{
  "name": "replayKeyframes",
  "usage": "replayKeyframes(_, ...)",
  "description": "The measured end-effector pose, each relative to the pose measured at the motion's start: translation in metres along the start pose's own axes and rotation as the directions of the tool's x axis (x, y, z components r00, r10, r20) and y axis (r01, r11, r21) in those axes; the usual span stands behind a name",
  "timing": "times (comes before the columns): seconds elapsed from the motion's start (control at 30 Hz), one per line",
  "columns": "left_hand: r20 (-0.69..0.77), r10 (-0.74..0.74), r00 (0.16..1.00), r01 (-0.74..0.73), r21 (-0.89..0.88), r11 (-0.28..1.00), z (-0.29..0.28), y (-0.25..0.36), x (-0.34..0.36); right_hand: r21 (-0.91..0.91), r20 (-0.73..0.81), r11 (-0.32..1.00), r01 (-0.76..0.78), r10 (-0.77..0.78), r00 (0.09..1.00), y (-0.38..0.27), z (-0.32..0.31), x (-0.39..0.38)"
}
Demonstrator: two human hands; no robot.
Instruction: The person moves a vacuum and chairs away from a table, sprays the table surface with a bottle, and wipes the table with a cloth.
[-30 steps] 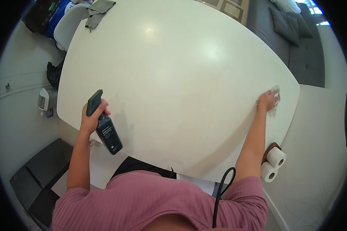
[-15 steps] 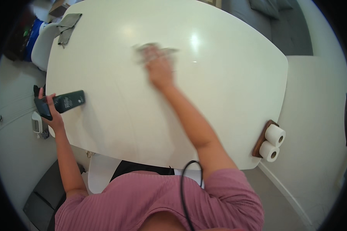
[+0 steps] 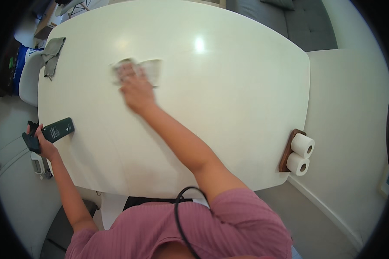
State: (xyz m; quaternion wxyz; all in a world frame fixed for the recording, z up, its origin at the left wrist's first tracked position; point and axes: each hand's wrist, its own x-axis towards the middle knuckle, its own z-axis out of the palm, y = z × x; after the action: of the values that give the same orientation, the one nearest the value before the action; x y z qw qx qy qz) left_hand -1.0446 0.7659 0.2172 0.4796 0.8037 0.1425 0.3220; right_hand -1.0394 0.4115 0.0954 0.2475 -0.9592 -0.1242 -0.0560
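My right hand [image 3: 137,91] presses a pale, thin cloth [image 3: 150,71] flat against the white tabletop [image 3: 229,108], left of its middle. The cloth's edges spread out past my fingers, which are a little blurred. At the table's left edge my left hand [image 3: 46,144] grips a dark green spray bottle [image 3: 59,129] around its neck. The bottle is tilted on its side, its black trigger head [image 3: 31,140] pointing left beyond the table edge and its base over the tabletop. I cannot tell whether the base touches the table.
A folded grey cloth [image 3: 52,55] hangs over the table's far left edge, beside a white chair [image 3: 29,84]. Two white paper rolls [image 3: 302,146] sit with a brown wooden holder [image 3: 288,151] at the right edge. A grey sofa [image 3: 309,28] stands behind. A black cable [image 3: 177,216] loops before my chest.
My right hand has slid the cloth leftward across the table. The left hand keeps its grip on the spray bottle. The whole view has shifted a little.
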Motion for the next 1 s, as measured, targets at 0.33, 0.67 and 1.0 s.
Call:
replayKeyframes(0.33, -0.043, -0.080, 0.996, 0.086, 0.166, 0.982, -0.024, -0.021, 0.009, -0.342, -0.455, 0.656, -0.673, 0.511, 0.729, 0.376, -0.192, -0.073)
replayKeyframes(0.67, -0.003, -0.088, 0.996, 0.088, 0.054, 0.995, -0.012, -0.021, 0.012, -0.294, -0.322, 0.949, -0.113, 0.013, 0.947, 0.218, -0.088, 0.014)
replayKeyframes(1.0, 0.028, -0.045, 0.999, 0.043, 0.076, 0.996, -0.017, -0.026, 0.014, -0.210, -0.297, 0.942, -0.262, 0.194, 0.935, 0.235, -0.102, -0.001)
